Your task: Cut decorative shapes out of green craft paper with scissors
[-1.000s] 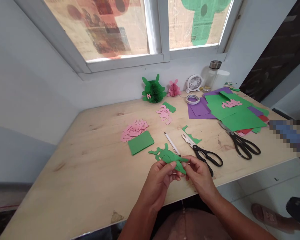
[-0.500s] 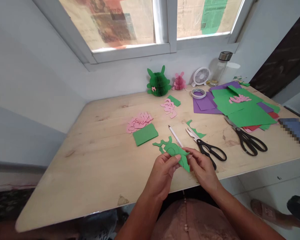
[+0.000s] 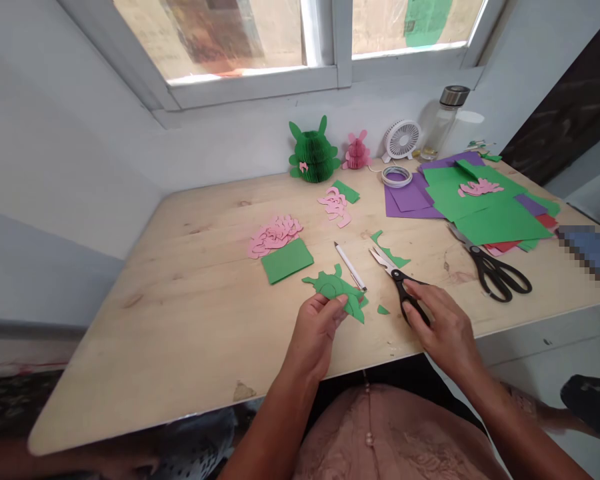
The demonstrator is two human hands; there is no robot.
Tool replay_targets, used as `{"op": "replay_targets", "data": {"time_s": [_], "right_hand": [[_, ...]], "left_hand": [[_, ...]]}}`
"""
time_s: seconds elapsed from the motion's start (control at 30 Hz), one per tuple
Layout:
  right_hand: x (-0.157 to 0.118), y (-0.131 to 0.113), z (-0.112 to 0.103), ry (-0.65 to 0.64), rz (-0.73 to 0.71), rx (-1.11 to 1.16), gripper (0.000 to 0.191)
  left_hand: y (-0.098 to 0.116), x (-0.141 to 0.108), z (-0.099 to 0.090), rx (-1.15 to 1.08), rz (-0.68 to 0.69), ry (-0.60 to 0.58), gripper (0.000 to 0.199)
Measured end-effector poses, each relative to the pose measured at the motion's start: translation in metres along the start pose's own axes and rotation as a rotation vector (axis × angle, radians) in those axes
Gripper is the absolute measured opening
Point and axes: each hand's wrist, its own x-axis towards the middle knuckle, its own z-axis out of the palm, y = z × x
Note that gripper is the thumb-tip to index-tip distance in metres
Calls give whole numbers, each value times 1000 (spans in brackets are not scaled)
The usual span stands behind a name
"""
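From the head camera, the left hand (image 3: 314, 337) is clenched on a green paper cutout with thin, spiky limbs (image 3: 336, 288), pinching its lower edge between thumb and fingers, so the cutout sits just above those fingers, clear of the pale wooden bench (image 3: 180, 373). The right hand (image 3: 447, 327) lies over black-handled steel scissors (image 3: 404, 293); whether its fingers grip them is hard to tell. A small green paper scrap (image 3: 383, 309) lies between the two hands, and a white pen (image 3: 350, 267) lies just beyond the left fingers. A hard pinch could crease or tear the thin limbs, and a careless sweep of the scissors could catch the cutout or shift the scrap.
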Motion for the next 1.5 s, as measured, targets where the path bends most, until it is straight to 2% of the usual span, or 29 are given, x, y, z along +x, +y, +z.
{"op": "replay_targets", "data": {"time_s": [0.13,0.27,0.43,0.6,0.7,0.77,0.87,0.97,1.03,1.23,1.5], "right_hand": [[-7,22,-6,-80,-59,-295,35],[-4,26,-5,-221,-74,-434,38],[9,25,-4,-285,-56,-498,41],[15,31,-10,-312,53,-445,42],[14,33,-19,-312,162,-264,42],[11,32,-27,-304,269,-18,42],[5,26,-39,-307,516,430,44],[-6,15,-46,-369,738,739,45],[-14,7,-47,-426,827,876,46],[-36,-2,-42,-550,983,1117,45],[-44,6,-36,-599,1033,1153,35]], "left_hand": [[0,1,-1,28,1,20,21],[-1,3,0,60,-2,35,22],[-2,4,-1,96,-1,35,22],[-1,7,-4,134,-19,25,20],[-1,11,-7,178,-22,33,20],[-1,13,-10,203,-16,19,20],[-1,16,-12,231,3,-7,19],[1,18,-13,243,15,-11,20],[3,18,-14,244,19,-34,19],[12,18,-15,258,17,-96,17],[19,19,-20,308,-3,-38,16]]}}
